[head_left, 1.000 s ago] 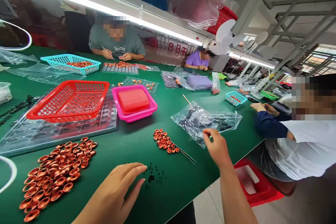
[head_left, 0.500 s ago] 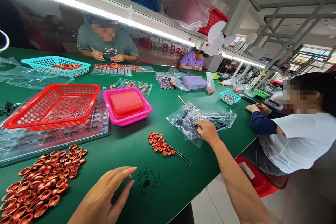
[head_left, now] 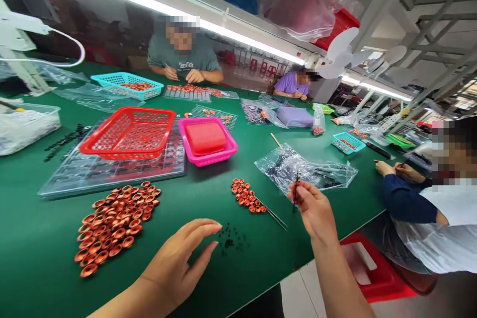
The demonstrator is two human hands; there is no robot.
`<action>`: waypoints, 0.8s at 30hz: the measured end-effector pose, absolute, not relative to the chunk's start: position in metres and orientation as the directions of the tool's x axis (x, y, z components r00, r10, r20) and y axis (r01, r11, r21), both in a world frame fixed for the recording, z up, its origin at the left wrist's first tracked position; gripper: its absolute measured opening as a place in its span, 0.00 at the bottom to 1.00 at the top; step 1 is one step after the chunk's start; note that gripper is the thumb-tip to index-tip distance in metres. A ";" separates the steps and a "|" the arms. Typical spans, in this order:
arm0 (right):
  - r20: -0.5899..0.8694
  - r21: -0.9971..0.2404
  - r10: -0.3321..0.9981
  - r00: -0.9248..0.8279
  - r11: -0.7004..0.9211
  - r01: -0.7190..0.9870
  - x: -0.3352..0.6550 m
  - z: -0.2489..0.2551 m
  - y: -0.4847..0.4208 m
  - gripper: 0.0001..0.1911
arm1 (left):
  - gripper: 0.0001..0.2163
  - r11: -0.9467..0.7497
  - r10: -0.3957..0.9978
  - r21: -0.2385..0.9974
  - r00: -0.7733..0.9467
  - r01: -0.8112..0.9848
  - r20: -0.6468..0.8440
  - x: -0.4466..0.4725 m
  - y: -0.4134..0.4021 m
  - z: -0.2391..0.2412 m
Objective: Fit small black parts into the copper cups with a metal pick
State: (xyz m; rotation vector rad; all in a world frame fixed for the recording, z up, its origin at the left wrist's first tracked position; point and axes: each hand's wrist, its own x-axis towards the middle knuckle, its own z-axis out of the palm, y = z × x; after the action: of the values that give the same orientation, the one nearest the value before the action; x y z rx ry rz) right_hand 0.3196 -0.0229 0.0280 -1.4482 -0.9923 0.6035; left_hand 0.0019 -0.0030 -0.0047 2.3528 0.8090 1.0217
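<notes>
Between the thumb and fingers of my right hand (head_left: 315, 208) is a thin black strip with small bumps along it (head_left: 296, 193), held upright above the table. Just behind it lies a clear plastic bag (head_left: 268, 159) with black strips inside. My left hand (head_left: 182, 258) hangs open over the table, thumb and fingers apart, with nothing between them. Close to its fingertips are small black bits (head_left: 229, 243) scattered on the green table. A small group of copper-coloured cups (head_left: 244, 196) lies between my hands, with tweezers (head_left: 276, 217) beside it. The larger heap of copper-coloured cups (head_left: 115, 218) is left of my left hand.
A red basket (head_left: 128, 151) stands on a clear tray (head_left: 112, 181); beside it is a pink basket (head_left: 210, 161) holding a red block (head_left: 206, 138). Co-workers sit across the table and at my right. A blue basket (head_left: 349, 149) stands at the right.
My right hand has lifted from the plastic bag and now holds a black strip. My left hand stays open near the black bits. The view has swung to the left.
</notes>
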 end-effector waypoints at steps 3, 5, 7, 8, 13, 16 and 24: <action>0.064 -0.998 0.922 0.381 0.048 0.052 0.265 0.030 -0.047 0.16 | 0.09 -0.540 0.745 0.795 0.596 0.276 0.299 0.005 -0.013 0.010; 0.010 -0.999 0.948 0.319 0.021 -0.031 0.237 0.028 -0.058 0.15 | 0.09 -0.373 0.764 0.894 0.629 0.247 0.145 0.007 -0.017 0.020; -0.042 -0.993 0.958 0.285 -0.008 -0.121 0.218 0.024 -0.065 0.14 | 0.11 -0.191 0.755 0.959 0.656 0.210 0.007 0.008 -0.018 0.025; -0.059 -0.989 0.961 0.272 -0.019 -0.148 0.210 0.020 -0.066 0.13 | 0.12 -0.106 0.745 0.978 0.666 0.178 -0.040 0.008 -0.018 0.027; 0.036 -0.997 0.967 0.252 0.017 0.076 0.184 0.011 -0.074 0.09 | 0.17 0.159 0.733 0.987 0.673 -0.027 -0.100 0.006 -0.017 0.024; 0.273 -0.920 0.940 0.205 0.194 0.340 0.177 0.017 -0.080 0.04 | 0.19 0.251 0.740 0.964 0.658 -0.083 -0.136 0.007 -0.017 0.021; 0.796 -0.211 0.502 -0.338 0.754 0.622 0.179 0.030 -0.090 0.18 | 0.23 0.680 0.565 0.709 0.752 -0.190 -0.340 0.009 -0.011 0.020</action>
State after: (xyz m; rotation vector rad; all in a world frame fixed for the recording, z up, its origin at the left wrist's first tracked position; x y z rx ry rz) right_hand 0.1785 -0.0896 0.0302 -0.8485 -2.0062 -0.1607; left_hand 0.0086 -0.0112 0.0203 0.7039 0.5815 0.4513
